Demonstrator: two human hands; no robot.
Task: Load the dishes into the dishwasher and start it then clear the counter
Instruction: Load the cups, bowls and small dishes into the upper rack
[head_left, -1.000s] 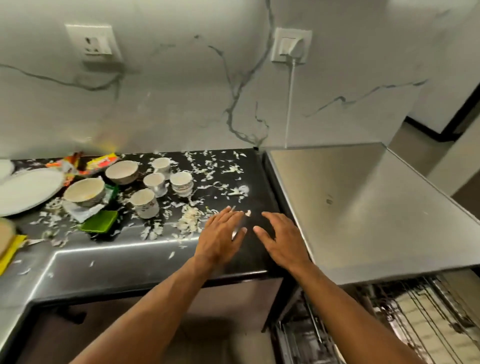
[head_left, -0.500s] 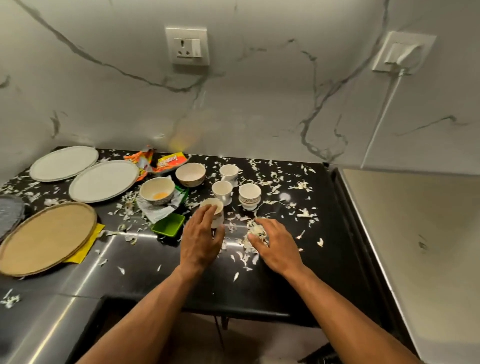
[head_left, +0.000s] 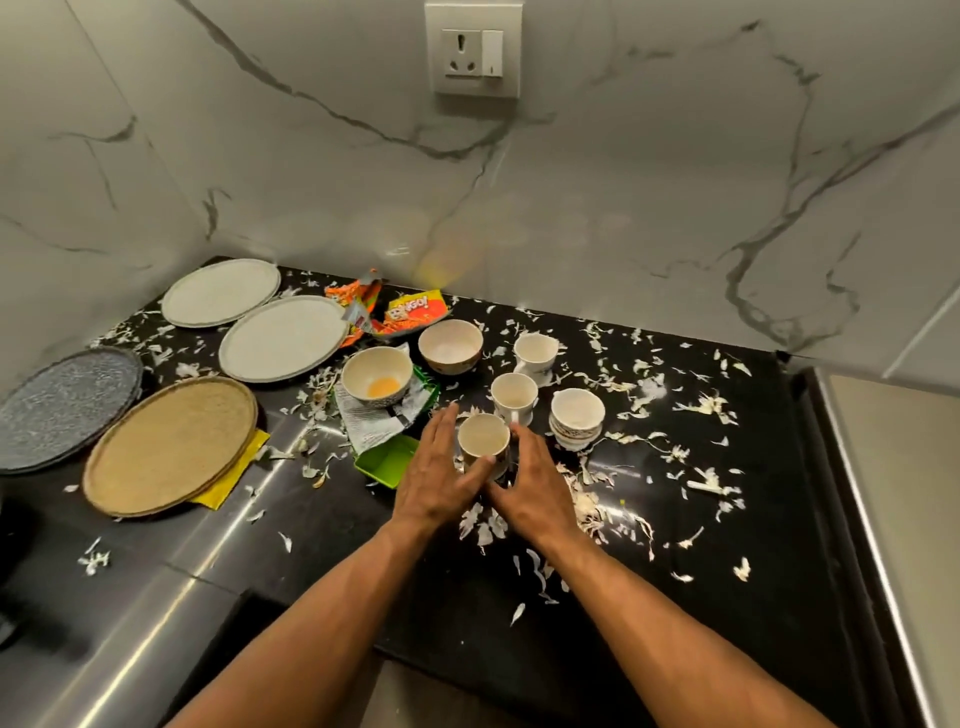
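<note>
Left hand (head_left: 439, 480), right hand (head_left: 530, 486) cup empty mug (head_left: 483, 439); bowl (head_left: 377, 375) (orange residue)

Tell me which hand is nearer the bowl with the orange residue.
Left. The left hand is below and just right of the bowl with orange residue, beside the nearest cup; the right hand is on that cup's far side, farther away.

A speckled grey plate (head_left: 62, 405) at the counter's left edge is cut off by the frame. Both hands hide the nearest cup's (head_left: 483, 439) lower body.
</note>
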